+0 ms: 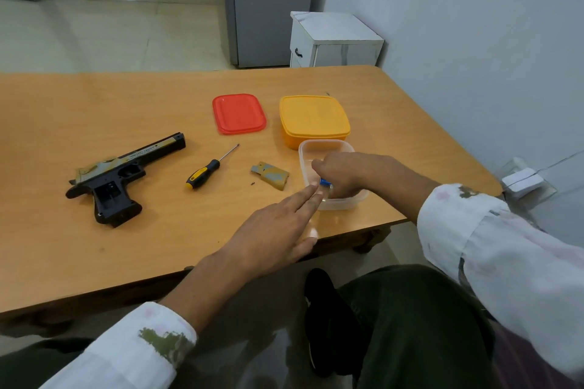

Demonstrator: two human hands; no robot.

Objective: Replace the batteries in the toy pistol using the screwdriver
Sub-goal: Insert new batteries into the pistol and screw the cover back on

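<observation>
The black and gold toy pistol (121,177) lies on its side at the left of the table, its grip compartment uncovered. A yellow-and-black screwdriver (207,169) lies to its right. The removed battery cover (271,175) rests further right with a tiny screw (252,183) beside it. My right hand (350,175) reaches into the clear plastic container (319,148), fingers closed on a blue battery (325,181). My left hand (278,227) lies flat, fingers extended, with its fingertips against the container's near wall.
A red lid (239,113) and a closed yellow box (314,118) sit behind the container. The wooden table's (63,104) front edge runs just under my left wrist. A wall stands close on the right; a white cabinet (331,39) is beyond the table.
</observation>
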